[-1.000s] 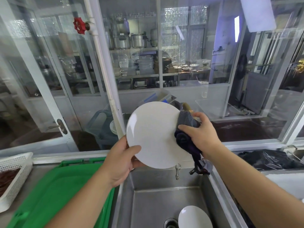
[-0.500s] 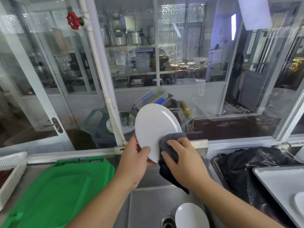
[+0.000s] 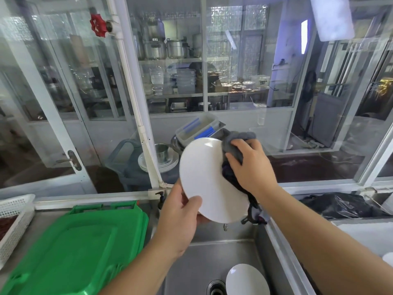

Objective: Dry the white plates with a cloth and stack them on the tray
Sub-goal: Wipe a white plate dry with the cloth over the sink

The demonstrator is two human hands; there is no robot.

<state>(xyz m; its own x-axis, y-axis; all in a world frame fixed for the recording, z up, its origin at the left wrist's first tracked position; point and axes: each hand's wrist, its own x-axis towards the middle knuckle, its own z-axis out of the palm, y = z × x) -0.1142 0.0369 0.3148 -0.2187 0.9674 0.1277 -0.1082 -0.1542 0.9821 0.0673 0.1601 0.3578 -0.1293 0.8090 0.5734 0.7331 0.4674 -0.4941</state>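
plate (image 3: pixel 246 281) in sink (image 3: pixel 191 262), lid (image 3: pixel 74 248) left

Bright, even daylight enters through the glass wall (image 3: pixel 244 81), which carries pale reflections and glare. Wide-angle distortion bows the frame edges. The interior behind the glass appears hazy.

Two hands are at work: the left hand (image 3: pixel 178 218) and the right hand (image 3: pixel 251 165). Two white plates show near the sink (image 3: pixel 212 258): one plate (image 3: pixel 204 179) held above it, a second plate (image 3: pixel 246 279) lying inside it by the drain. One grey cloth (image 3: pixel 231 150), one green tray (image 3: pixel 72 248) left of the sink, one white mesh basket (image 3: pixel 14 218) further left, one red valve wheel (image 3: pixel 97 24) high above the tray.
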